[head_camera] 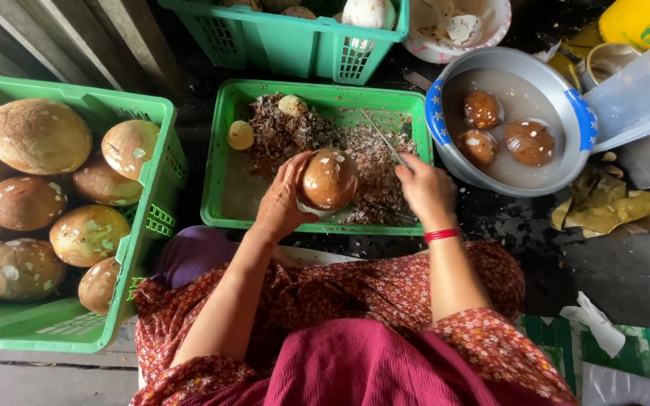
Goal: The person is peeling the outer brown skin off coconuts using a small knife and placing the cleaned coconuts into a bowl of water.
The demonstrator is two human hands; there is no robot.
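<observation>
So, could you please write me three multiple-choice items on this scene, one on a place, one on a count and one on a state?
1. Where is the left hand holding the brown coconut?
A over the green tray
B over the basin
C on the floor

2. How many coconuts sit in the water basin?
A two
B four
C six

3. What is the right hand doing?
A lying open
B gripping a thin knife
C holding a cup

Answers: 1 A, the green tray of shavings lies beneath it; 2 B, four float there; 3 B, fingers closed around the knife.
</observation>
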